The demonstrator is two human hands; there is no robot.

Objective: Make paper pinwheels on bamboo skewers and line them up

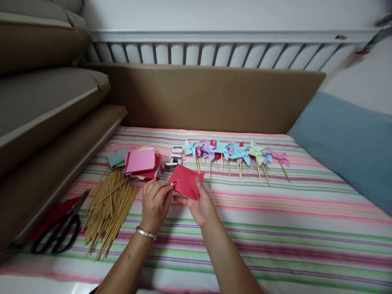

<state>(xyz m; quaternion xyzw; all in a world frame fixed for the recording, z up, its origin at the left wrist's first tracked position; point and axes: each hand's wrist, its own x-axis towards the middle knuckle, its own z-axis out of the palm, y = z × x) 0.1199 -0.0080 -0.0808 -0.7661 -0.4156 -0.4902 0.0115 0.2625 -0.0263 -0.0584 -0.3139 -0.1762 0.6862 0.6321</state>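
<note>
A red square of paper (185,181) is held between both hands above the striped sheet. My left hand (155,202), with a silver bracelet on its wrist, pinches the paper's left edge. My right hand (200,204) grips the paper from below, thumb on its right side. Just beyond the hands lies a stack of coloured paper squares (140,161), pink on top. A row of finished paper pinwheels (235,153) on wooden sticks runs to the right of it.
A heap of wooden sticks (110,208) lies left of my hands, and black scissors (61,232) rest further left by the brown cushions (45,122). Small white pieces (174,157) sit between the paper stack and the pinwheels. A blue pillow (346,143) is at the right.
</note>
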